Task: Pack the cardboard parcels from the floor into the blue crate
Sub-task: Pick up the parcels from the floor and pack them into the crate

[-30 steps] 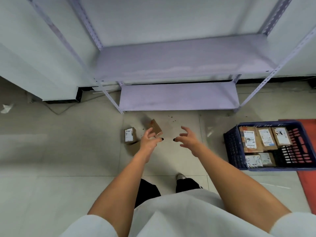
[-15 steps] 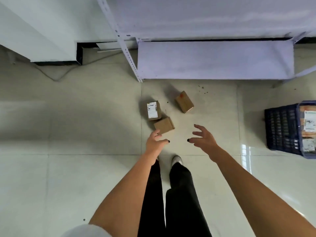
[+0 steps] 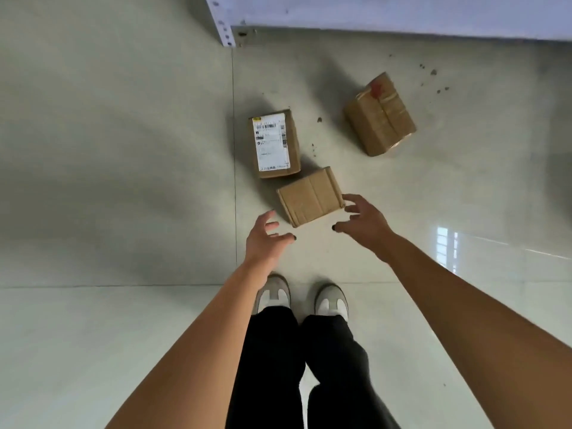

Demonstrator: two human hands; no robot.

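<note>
Nearest parcel: plain brown cardboard, ribbed with faint parallel creases. Labelled parcel: brown, bearing a white shipping label with black print, barcode and a yellow corner mark. Taped parcel: brown, glossy tape bands, red mark. Floor: pale grey-green tiles, dark specks. Shelf: lilac-white. Trousers: black. Shoes: white and grey.

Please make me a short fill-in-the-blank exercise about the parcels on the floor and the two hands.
1. ____ parcels lie on the floor.
2. The white label is on the ____ parcel of the row.
3. Both hands, left hand and right hand, are ____, holding nothing.
4. The parcel nearest the hands is the plain parcel, with ____ label showing.

Missing words: three; leftmost; open; no
</note>
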